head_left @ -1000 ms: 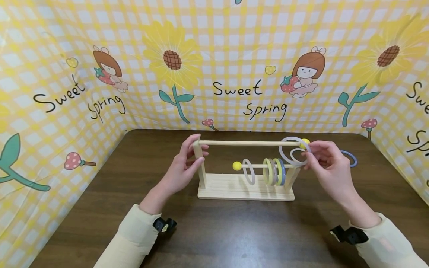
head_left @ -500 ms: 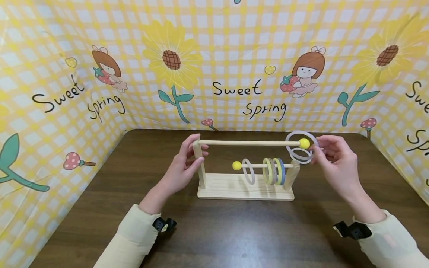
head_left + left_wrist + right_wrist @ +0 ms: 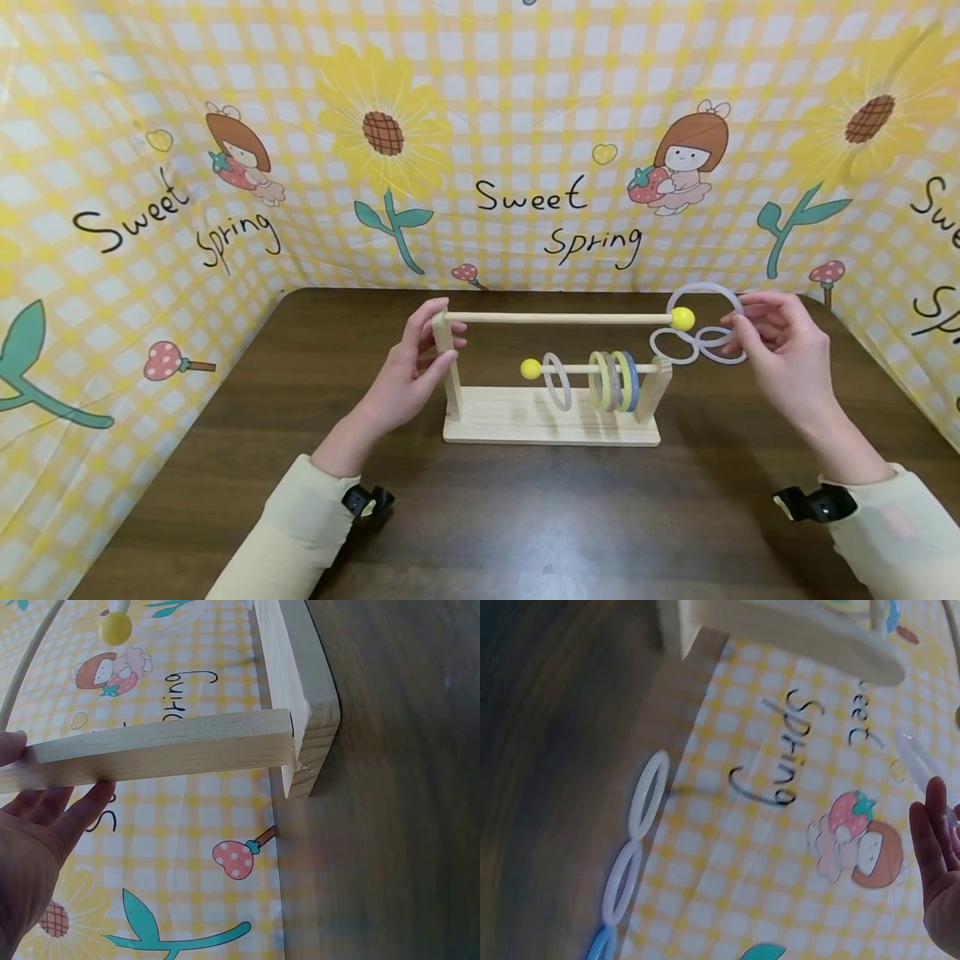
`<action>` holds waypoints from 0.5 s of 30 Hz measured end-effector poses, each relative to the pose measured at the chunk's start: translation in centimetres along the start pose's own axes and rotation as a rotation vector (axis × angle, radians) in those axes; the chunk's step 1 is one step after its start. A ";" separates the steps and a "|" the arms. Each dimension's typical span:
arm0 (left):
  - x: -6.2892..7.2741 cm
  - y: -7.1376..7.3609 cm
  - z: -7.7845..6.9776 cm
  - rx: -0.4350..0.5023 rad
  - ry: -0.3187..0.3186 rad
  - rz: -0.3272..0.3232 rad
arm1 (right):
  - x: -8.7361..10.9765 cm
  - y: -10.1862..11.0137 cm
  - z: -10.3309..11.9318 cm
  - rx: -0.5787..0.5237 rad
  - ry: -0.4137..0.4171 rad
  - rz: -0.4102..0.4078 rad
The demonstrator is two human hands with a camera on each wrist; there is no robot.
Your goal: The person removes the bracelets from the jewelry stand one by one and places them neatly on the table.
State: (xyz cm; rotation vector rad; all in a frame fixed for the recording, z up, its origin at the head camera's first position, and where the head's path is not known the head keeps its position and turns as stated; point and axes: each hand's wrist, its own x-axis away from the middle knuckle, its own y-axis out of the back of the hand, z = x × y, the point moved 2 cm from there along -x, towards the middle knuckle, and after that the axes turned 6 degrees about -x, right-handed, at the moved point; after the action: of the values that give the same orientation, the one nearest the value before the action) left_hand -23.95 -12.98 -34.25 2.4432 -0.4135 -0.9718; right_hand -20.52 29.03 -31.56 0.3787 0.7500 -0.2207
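A wooden ring rack (image 3: 525, 429) stands on the table with an upper and a lower rod. My left hand (image 3: 408, 367) grips its left post (image 3: 165, 754), thumb and fingers on opposite sides. My right hand (image 3: 787, 358) pinches a pale purple ring (image 3: 705, 287) by its right side. That ring is just behind the yellow ball (image 3: 683, 318) at the upper rod's free end; no ring shows along this rod. The lower rod (image 3: 577, 369) carries a pale ring (image 3: 548, 383) near its ball and several yellow, grey and blue rings toward the right post.
On the table beyond the rack lie a white ring (image 3: 638, 799), a lilac ring (image 3: 610, 885) and a blue ring (image 3: 595, 948). In the head view my right hand hides the blue one. Yellow checked cloth (image 3: 525, 125) walls the back and sides.
My right hand has moved right with the purple ring, from around the upper rod near the ball to the ball's right. The left hand has stayed on the post.
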 end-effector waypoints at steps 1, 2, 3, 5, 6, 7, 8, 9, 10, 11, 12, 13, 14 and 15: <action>0.0 0.0 0.0 0.000 -0.001 -0.001 | 0.0 0.2 -0.2 0.011 -0.002 0.007; 0.0 0.0 0.0 0.000 -0.002 -0.001 | -0.1 0.5 -0.5 0.022 0.000 0.018; 0.0 0.0 0.0 -0.001 -0.003 -0.001 | -0.1 0.7 -0.7 0.032 0.002 0.029; 0.0 0.0 0.0 0.001 -0.004 -0.002 | -0.1 1.1 -1.2 0.061 0.007 0.055; 0.0 0.0 0.0 0.003 -0.005 -0.002 | 0.0 1.3 -1.4 0.076 0.009 0.068; 0.0 0.0 0.0 0.005 -0.007 -0.001 | 0.0 1.5 -1.7 0.091 0.007 0.082; 0.0 0.0 0.0 0.006 -0.007 0.000 | 0.1 1.7 -1.9 0.108 0.010 0.097; 0.0 0.0 0.0 0.006 -0.008 0.001 | 0.2 1.9 -2.1 0.125 0.013 0.110; 0.0 0.0 0.0 0.006 -0.008 0.001 | 0.3 2.1 -2.4 0.142 0.015 0.125; 0.0 0.0 0.0 0.006 -0.008 0.002 | 0.4 2.3 -2.6 0.149 0.017 0.141; 0.0 -0.1 0.0 0.005 -0.010 0.002 | 0.4 2.4 -2.8 0.160 0.020 0.154; 0.0 -0.1 0.0 0.004 -0.010 0.002 | 0.5 2.6 -3.1 0.168 0.021 0.168; 0.0 -0.1 0.0 0.003 -0.010 0.002 | 0.5 2.8 -3.3 0.176 0.019 0.182; 0.0 0.0 0.0 0.002 -0.011 0.001 | 0.6 2.9 -3.5 0.182 0.011 0.196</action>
State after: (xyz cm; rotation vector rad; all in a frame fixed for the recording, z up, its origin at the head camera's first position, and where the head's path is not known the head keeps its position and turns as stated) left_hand -23.92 -12.94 -34.25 2.4404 -0.4193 -0.9848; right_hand -21.34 33.13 -33.57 0.6230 0.7007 -0.1021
